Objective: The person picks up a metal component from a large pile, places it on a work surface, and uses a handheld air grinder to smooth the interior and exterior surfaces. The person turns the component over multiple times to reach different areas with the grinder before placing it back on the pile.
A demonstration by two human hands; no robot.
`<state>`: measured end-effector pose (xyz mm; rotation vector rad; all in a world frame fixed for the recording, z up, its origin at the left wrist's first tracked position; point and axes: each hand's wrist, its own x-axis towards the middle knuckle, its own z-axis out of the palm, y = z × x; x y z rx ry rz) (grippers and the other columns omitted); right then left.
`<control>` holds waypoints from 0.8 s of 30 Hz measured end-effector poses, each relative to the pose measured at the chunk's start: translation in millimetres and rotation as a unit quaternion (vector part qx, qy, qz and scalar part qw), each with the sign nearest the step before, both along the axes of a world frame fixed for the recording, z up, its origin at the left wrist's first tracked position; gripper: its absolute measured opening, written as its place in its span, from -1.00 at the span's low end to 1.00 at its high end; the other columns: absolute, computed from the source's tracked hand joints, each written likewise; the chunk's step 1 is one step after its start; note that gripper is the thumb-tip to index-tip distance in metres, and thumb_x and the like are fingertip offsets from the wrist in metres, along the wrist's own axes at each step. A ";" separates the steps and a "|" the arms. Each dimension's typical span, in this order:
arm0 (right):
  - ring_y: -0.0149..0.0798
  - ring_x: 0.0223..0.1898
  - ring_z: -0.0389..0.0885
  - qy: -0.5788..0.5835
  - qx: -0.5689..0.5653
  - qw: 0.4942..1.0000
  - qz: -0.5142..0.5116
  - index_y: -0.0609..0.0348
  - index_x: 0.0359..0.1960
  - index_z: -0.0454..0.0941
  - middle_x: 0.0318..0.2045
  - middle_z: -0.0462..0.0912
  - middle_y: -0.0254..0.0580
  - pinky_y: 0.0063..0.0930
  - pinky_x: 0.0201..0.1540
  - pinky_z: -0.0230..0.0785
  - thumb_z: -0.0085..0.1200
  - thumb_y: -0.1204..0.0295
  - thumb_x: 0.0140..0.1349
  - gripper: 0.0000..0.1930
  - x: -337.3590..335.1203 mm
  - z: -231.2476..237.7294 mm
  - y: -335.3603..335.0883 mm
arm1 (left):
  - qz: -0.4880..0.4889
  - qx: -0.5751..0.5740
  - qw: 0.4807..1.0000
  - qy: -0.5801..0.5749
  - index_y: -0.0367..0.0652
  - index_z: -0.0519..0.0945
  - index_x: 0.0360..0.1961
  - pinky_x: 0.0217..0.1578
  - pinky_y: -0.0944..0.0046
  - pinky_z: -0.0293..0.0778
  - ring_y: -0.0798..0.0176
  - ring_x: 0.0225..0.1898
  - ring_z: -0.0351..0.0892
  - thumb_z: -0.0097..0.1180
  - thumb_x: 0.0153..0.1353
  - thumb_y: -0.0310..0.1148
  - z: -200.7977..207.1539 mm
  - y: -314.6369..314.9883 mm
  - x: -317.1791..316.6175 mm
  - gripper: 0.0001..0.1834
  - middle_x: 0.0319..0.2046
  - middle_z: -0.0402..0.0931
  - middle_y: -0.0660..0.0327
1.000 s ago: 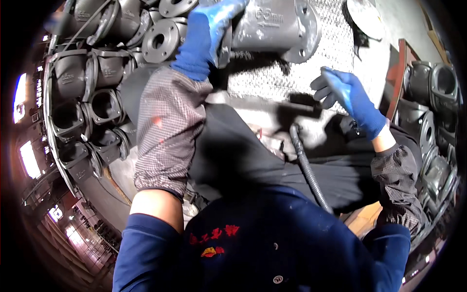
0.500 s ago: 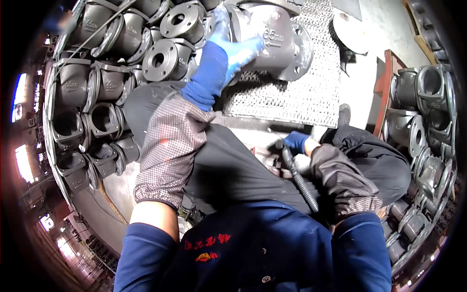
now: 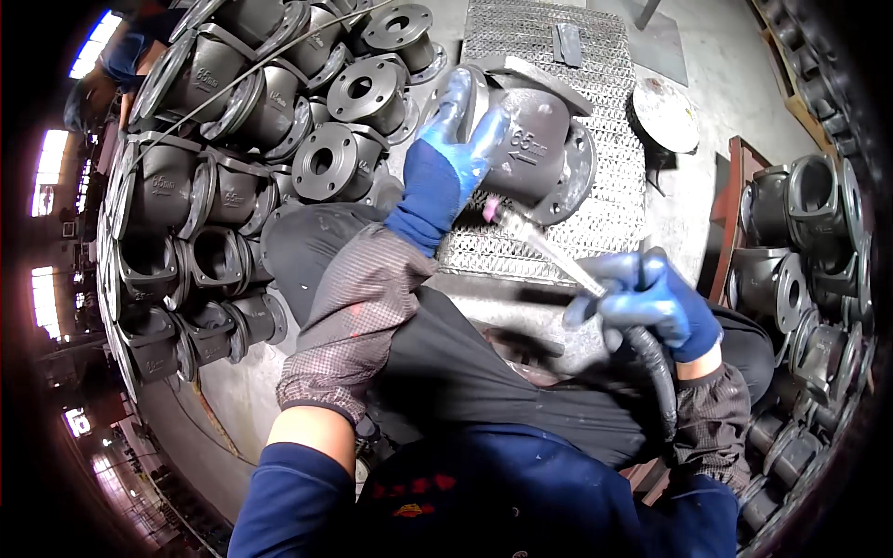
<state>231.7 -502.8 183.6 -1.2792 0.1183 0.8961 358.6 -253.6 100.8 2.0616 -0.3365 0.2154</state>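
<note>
A dark grey cast-metal valve body (image 3: 538,141) with round end flanges lies on a ribbed metal mat (image 3: 609,139) in front of me. My left hand (image 3: 456,130), in a blue coated glove, grips its left flange, thumb and fingers spread over the edge. My right hand (image 3: 651,302), also gloved in blue, is closed round a slim die grinder (image 3: 558,253). A pink grinding stone (image 3: 490,210) sits on the grinder's tip, just below the valve body; whether it touches cannot be made out. The grinder's dark hose (image 3: 656,372) trails down from my right hand, partly blurred.
Stacked valve bodies (image 3: 172,181) fill the left side; more castings (image 3: 814,186) are piled at the right beside a red metal frame (image 3: 735,200). A round pale-topped stool (image 3: 665,113) stands right of the mat. A small grey block (image 3: 566,44) lies at the mat's far end.
My right hand has come up from beside my leg with the grinder, its tip now near the valve body. My left hand stays on the flange. The view has shifted, showing more of the mat.
</note>
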 end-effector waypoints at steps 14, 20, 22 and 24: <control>-0.26 -0.51 0.59 -0.291 -0.158 0.931 -0.153 0.26 -0.26 0.55 -0.41 0.62 -0.12 -0.42 -0.45 0.44 0.21 0.27 0.04 -0.68 49.6 -50.5 83.0 | -0.003 -0.240 0.959 0.151 -0.29 0.54 -0.42 -0.58 0.41 0.22 0.54 -0.56 0.32 -0.03 0.30 -0.12 17.5 -26.7 -2.4 -0.60 -0.62 0.39 0.44; 0.00 -0.51 0.59 -0.509 -0.491 0.703 -0.076 0.16 -0.46 0.56 -0.58 0.57 0.00 -0.18 -0.41 0.46 0.16 0.10 -0.01 -0.66 56.4 -44.5 105.1 | -0.018 -0.184 0.982 0.038 -0.32 0.54 -0.29 -0.46 0.40 0.32 0.47 -0.49 0.41 -0.08 0.32 -0.11 15.6 -15.2 -8.3 -0.58 -0.54 0.48 0.30; -0.16 -0.58 0.59 -0.336 -0.187 0.916 -0.111 0.23 -0.43 0.54 -0.54 0.60 -0.06 -0.40 -0.53 0.43 0.08 0.16 0.14 -0.68 59.8 -43.3 107.3 | -0.021 -0.136 0.990 -0.038 -0.34 0.54 -0.25 -0.42 0.40 0.35 0.44 -0.46 0.44 -0.10 0.32 -0.10 14.2 -13.2 -8.3 -0.57 -0.52 0.51 0.25; -0.36 -0.64 0.55 0.018 0.230 0.968 -0.094 0.27 -0.40 0.50 -0.58 0.57 -0.19 -0.66 -0.57 0.40 -0.04 0.24 0.28 -0.70 60.5 -46.5 101.4 | -0.031 -0.093 0.988 -0.119 -0.35 0.54 -0.21 -0.38 0.39 0.39 0.42 -0.43 0.47 -0.12 0.32 -0.10 17.2 -17.2 -6.7 -0.55 -0.49 0.54 0.20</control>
